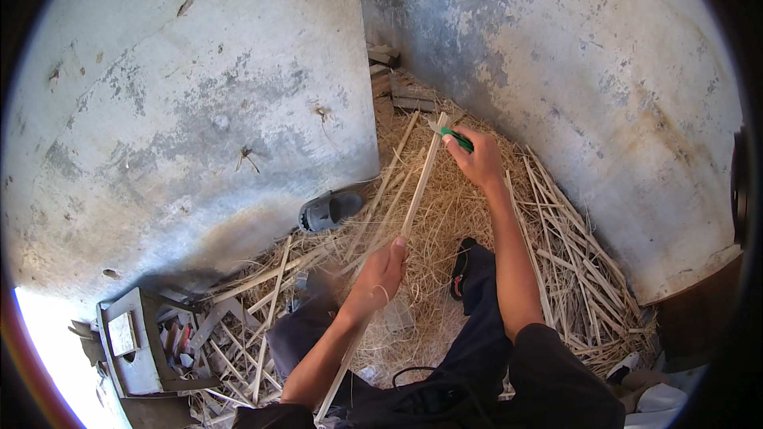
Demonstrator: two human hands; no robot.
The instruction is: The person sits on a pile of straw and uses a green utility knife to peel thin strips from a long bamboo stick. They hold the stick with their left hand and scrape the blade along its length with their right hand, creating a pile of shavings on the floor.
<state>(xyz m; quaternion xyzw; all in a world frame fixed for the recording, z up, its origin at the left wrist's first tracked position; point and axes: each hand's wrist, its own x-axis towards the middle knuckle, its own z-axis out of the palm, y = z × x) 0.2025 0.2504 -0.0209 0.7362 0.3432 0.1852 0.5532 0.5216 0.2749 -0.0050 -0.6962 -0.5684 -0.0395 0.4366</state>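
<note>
A long pale strip, bamboo or wood by its look [422, 183], slants from my lap up toward the corner of the walls. My left hand [379, 274] is closed around its middle, and its lower end runs back along my left forearm. Close to the strip's far end, my right hand [475, 160] grips a green-handled utility knife [458, 140]. The knife's blade [434, 126] lies against the strip or just beside it; I cannot tell which. Thin curled shavings [449, 199] cover the floor under both hands.
A grey clog [330, 212] lies by the left wall [262, 95]. Many loose strips [576, 258] are heaped along the right wall [556, 48]. At the lower left stands a grey box-like frame [147, 342] amid scraps. Blocks [412, 95] sit in the far corner.
</note>
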